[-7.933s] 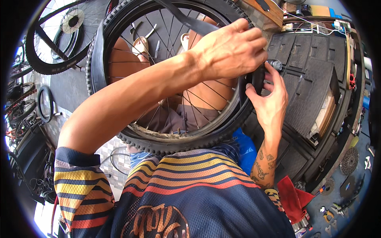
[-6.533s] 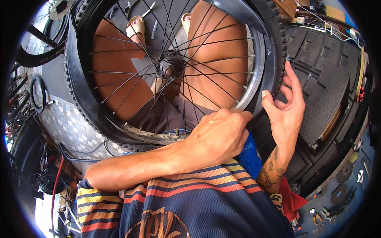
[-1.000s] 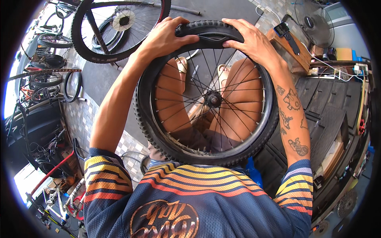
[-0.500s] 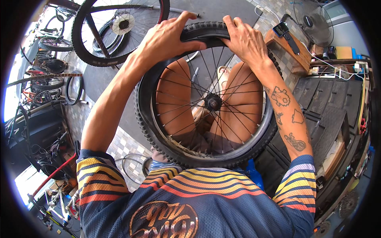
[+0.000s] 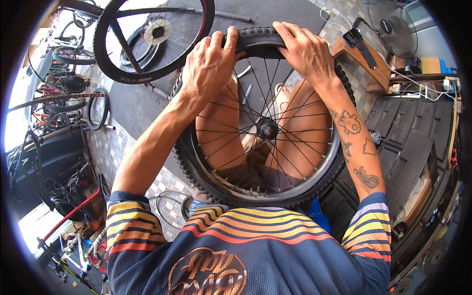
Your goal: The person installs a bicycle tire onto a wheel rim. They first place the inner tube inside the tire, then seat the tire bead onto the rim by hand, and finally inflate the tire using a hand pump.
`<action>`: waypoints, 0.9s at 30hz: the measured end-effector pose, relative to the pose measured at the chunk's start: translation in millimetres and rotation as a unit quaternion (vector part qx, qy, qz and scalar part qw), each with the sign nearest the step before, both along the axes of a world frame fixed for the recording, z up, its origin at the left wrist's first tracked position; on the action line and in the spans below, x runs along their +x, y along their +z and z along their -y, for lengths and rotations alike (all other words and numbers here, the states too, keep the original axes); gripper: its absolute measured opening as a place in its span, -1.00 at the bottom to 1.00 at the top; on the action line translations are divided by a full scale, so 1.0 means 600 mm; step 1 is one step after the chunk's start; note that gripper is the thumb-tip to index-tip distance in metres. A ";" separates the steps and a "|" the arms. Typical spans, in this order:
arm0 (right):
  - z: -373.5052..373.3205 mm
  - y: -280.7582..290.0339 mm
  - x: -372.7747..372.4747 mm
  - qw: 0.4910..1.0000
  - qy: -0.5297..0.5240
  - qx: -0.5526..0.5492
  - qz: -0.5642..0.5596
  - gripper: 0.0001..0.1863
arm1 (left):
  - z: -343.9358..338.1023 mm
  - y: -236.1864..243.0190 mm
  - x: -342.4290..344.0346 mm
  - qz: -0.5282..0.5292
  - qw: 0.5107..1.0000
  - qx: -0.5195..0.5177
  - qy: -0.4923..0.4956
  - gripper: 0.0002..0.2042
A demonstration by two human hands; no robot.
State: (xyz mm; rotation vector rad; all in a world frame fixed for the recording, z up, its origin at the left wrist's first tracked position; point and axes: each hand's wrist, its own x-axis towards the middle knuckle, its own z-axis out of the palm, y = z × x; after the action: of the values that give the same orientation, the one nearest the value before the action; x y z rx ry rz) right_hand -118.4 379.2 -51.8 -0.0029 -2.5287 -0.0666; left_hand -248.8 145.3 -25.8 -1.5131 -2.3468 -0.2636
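Observation:
A spoked bicycle wheel (image 5: 267,129) rests upright against my lap, between my bare legs. A black knobby tyre (image 5: 255,35) surrounds its rim, and brownish residue shows along the near lower part of the rim. My left hand (image 5: 212,61) is closed over the far left part of the tyre, fingers over the tread and thumb tucked out of sight. On the far right part, my right hand (image 5: 306,55) grips the tyre too, fingers across the tread and thumb on the inner side. Between the hands, the tyre's sidewall bulges inward.
Another wheel (image 5: 157,32) on a bicycle stands at the far left. Several bicycles line the left side. On the right are a wooden block (image 5: 366,66) carrying a small camera-like device (image 5: 353,37), a fan (image 5: 388,27) and a dark slatted surface (image 5: 398,118).
My left hand has shifted from an extended thumb and spread fingers to a closed grip on the tyre. The right hand keeps its hold, and the view has moved slightly.

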 end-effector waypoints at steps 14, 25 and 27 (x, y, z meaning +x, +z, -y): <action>0.006 -0.003 -0.013 0.984 -0.110 -0.063 0.121 -0.63 | 0.023 -0.001 0.007 0.047 0.993 -0.070 0.084 -0.37; 0.014 -0.022 -0.022 0.992 -0.095 -0.050 0.063 -0.66 | 0.044 0.005 0.019 0.039 0.982 -0.123 0.137 -0.41; 0.013 -0.008 -0.019 0.993 -0.068 -0.072 0.070 -0.63 | 0.054 0.011 0.019 0.067 0.986 -0.093 0.121 -0.40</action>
State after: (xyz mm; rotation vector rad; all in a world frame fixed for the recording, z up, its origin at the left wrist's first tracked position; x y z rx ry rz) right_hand -129.5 371.2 -56.7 -0.2368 -2.6649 0.0630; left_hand -237.6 112.7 -19.1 -1.3031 -2.6976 -0.0903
